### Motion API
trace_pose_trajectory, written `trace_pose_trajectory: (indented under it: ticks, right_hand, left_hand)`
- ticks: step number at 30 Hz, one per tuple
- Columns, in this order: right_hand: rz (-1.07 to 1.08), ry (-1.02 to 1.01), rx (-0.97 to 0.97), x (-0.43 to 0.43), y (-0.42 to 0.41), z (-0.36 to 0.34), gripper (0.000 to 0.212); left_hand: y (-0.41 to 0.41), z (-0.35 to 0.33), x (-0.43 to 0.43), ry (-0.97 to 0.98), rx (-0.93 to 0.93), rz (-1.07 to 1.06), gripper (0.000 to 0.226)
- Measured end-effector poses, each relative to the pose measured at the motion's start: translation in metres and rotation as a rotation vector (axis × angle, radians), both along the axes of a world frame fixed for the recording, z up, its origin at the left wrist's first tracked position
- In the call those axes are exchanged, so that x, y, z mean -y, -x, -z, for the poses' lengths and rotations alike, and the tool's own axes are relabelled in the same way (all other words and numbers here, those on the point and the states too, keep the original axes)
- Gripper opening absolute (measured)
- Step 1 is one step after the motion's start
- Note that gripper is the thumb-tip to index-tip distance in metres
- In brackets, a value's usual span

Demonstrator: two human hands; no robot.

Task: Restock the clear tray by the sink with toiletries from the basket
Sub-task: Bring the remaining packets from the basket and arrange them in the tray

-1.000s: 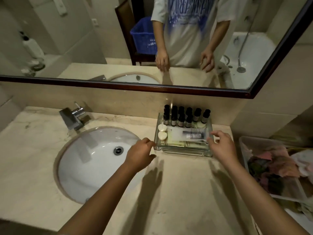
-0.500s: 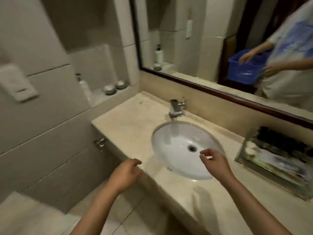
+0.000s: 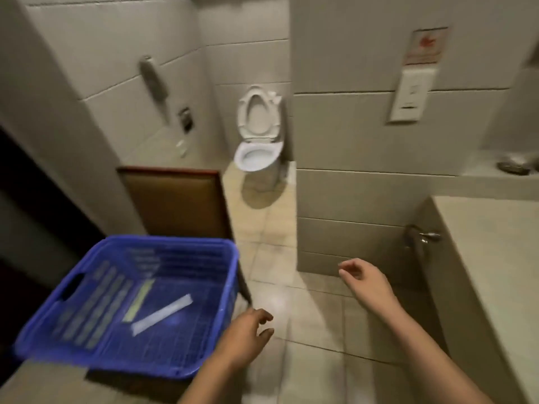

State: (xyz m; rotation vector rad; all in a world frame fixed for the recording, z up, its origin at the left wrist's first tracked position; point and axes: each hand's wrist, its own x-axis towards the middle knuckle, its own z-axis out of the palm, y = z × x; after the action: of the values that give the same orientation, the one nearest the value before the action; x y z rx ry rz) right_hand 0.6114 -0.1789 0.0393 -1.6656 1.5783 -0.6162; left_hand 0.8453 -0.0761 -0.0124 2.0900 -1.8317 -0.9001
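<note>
A blue plastic basket (image 3: pixel 186 258) stands on a chair at the lower left. Inside it lie a white wrapped stick-shaped packet (image 3: pixel 162 314) and a pale green one (image 3: pixel 137 300). My left hand (image 3: pixel 248 330) hovers just right of the basket's near right corner, fingers loosely curled, holding nothing. My right hand (image 3: pixel 366 279) hangs in the air over the floor further right, also empty with relaxed fingers. The clear tray and the sink are out of view.
A brown padded chair back (image 3: pixel 175 202) rises behind the basket. The stone counter's end (image 3: pixel 495 258) runs along the right edge. A toilet (image 3: pixel 258 141) with its lid up stands at the far end of the tiled floor (image 3: pixel 306 316).
The view has swung left from the sink and tray to the basket on the chair. Both hands left the tray's sides and now hang empty near the basket.
</note>
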Motion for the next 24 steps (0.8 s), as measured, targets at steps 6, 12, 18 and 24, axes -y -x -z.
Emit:
trace_pose_trajectory:
  ticks: [6,12,18,24]
  right_hand:
    - [-0.258,-0.057,0.064,0.005,-0.086,0.012,0.006]
    - [-0.474,-0.116,0.072,0.009,-0.130,0.026,0.009]
    - [-0.628,-0.203,0.054,0.004,-0.161,0.039,0.019]
    - [-0.742,-0.200,0.048,0.007,-0.192,0.040,0.012]
  left_hand:
    - [-0.053,0.003,-0.060,-0.032,0.001,-0.306,0.032]
    - [-0.073,0.002,-0.101,-0.058,-0.027,-0.620,0.026]
    - [-0.075,0.003,-0.121,-0.019,-0.027,-0.771,0.026]
    - [-0.091,0.001,-0.128,0.035,-0.041,-0.901,0.024]
